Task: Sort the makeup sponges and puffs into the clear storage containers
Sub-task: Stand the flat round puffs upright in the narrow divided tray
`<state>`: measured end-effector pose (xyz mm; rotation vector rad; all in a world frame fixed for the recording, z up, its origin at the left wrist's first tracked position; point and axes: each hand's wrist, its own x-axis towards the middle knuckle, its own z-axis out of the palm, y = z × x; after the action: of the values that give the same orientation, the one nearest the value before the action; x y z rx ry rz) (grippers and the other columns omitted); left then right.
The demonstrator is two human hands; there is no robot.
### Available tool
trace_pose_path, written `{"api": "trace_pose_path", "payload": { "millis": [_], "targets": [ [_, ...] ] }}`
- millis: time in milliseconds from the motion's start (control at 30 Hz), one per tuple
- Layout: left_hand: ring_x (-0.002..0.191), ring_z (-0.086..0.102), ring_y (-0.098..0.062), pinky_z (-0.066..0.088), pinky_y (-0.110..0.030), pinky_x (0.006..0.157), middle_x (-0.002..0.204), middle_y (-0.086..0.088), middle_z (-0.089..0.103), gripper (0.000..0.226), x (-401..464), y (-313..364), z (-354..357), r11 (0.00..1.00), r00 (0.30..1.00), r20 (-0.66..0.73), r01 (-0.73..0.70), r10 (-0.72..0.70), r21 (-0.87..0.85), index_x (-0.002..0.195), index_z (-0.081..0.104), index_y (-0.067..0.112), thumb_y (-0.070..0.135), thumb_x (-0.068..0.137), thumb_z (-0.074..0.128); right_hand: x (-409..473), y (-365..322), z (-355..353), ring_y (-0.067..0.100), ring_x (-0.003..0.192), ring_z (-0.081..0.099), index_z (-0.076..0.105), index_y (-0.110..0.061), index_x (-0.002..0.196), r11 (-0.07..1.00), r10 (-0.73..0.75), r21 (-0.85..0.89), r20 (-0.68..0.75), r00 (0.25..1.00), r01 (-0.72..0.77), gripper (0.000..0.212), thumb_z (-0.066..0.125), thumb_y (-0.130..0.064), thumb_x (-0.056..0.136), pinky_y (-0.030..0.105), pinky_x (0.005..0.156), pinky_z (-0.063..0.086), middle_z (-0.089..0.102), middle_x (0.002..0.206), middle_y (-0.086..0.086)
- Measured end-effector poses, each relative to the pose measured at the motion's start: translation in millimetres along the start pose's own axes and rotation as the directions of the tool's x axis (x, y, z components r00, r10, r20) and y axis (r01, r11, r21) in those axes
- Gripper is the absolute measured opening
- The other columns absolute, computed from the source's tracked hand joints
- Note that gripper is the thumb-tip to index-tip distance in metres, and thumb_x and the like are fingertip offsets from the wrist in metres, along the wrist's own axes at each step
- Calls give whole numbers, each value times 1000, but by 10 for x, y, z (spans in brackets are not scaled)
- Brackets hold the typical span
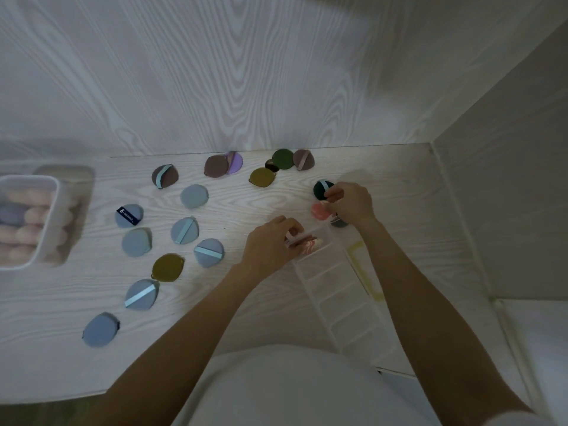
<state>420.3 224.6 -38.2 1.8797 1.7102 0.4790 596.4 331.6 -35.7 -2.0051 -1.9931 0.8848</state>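
A long clear divided container [344,299] lies on the white wood table, running from the middle toward me. My left hand [270,244] grips its far end, where a pink-and-white marbled puff [309,245] sits in the end compartment. My right hand [350,202] is just beyond the container and pinches a dark green puff [319,189] with a light blue strap. A coral pink puff [318,211] lies under that hand, and a dark puff [338,223] peeks out beneath the wrist. Several blue, olive, brown, purple and green puffs lie scattered to the left and at the back.
A clear tub [46,216] holding pink and purple sponges stands at the far left. A yellowish clear lid [367,272] lies beside the container's right side. Blue puffs [184,230] and an olive puff [168,267] fill the left-middle. Walls close in at the back and right.
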Motion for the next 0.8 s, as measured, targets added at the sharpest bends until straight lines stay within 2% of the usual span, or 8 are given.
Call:
{"api": "trace_pose_path", "payload": {
  "millis": [67,133,233,400,567,633,733,800],
  "targets": [
    [71,55,-4,44,-22,60,98,12,57,34,-6,1,5,999,999,-21,-29,29,-21,104,59,27,38,74,72,-170,-15,-166,12,79,62,72,-12,96,980,-93,170,-52,994,101,22,77,-19,75,26,77,49,71,92,5],
    [68,53,-4,43,-22,58,98,13,56,36,-6,-1,14,998,998,-38,-56,55,-24,104,57,29,38,73,72,-414,-35,-357,0,67,57,72,-12,89,932,-239,251,-118,964,262,14,75,-12,76,11,66,40,69,82,-1],
    [67,55,-6,44,-23,54,97,10,57,32,-9,-1,19,995,993,-61,-103,102,-11,100,57,27,36,74,73,-765,-33,-487,-4,72,58,71,-9,86,875,-376,292,-94,922,387,13,74,-4,75,5,63,38,67,81,-5],
    [67,58,-11,44,-25,53,100,5,59,17,1,-1,35,992,991,-38,-126,126,17,90,66,27,39,77,69,-955,54,-305,5,72,59,72,-14,86,896,-377,260,18,926,360,13,74,-7,75,8,64,40,69,85,-3],
    [71,55,-9,37,-23,57,102,6,60,14,4,28,21,995,995,-27,-99,100,28,90,73,28,36,79,68,-886,-6,-187,-2,67,54,72,-18,86,921,-383,96,64,921,377,8,71,-14,79,7,64,39,65,80,-11],
    [70,53,-7,35,-22,57,100,6,61,12,8,12,30,994,993,-33,-109,110,26,89,73,28,34,79,68,-848,-61,-152,-1,66,54,72,-19,88,917,-396,10,125,909,398,9,70,-16,80,13,64,40,67,81,-10],
    [69,58,-10,38,-22,56,98,6,62,10,6,-16,54,991,991,-38,-129,129,19,86,73,27,33,78,70,-848,-139,-110,14,78,62,73,-19,99,886,-408,-143,209,889,440,16,62,-19,87,30,71,49,71,92,1],
    [68,59,-11,42,-24,55,97,6,62,10,1,-18,63,992,991,-43,-129,129,11,85,73,27,34,77,71,-853,-165,-131,17,83,63,71,-21,104,872,-394,-207,242,887,444,20,58,-24,90,32,73,50,70,97,2]
  ]
}}
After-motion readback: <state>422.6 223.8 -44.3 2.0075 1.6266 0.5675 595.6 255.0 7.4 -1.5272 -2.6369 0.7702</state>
